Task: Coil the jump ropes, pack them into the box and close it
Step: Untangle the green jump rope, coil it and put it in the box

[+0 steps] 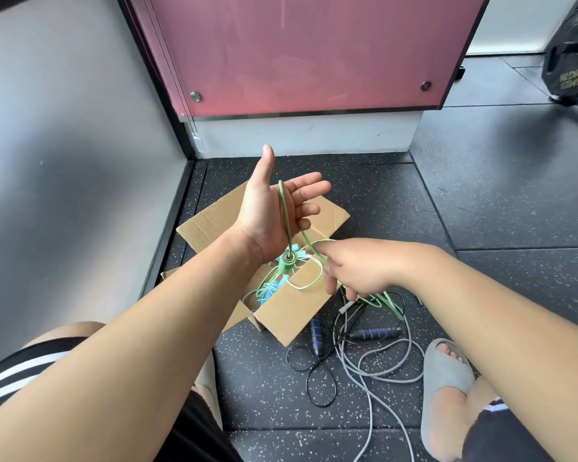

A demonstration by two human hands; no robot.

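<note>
Winding green rope (285, 215) over my open, flat left hand (267, 211), right hand (357, 268) pinching the slack: unclamped loops may slide off, or snag the black rope (374, 334) near right.

Pink panel (301, 55) ahead; grey wall (64, 145) left; weight plate (571, 61) top right; grey slipper (444, 378) on speckled floor (498, 195).

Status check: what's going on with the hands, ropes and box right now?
Left hand open, green rope draped over palm. Right hand pinches same rope. Box open, blue rope inside. Black rope, grey rope loose on floor beside it.
</note>
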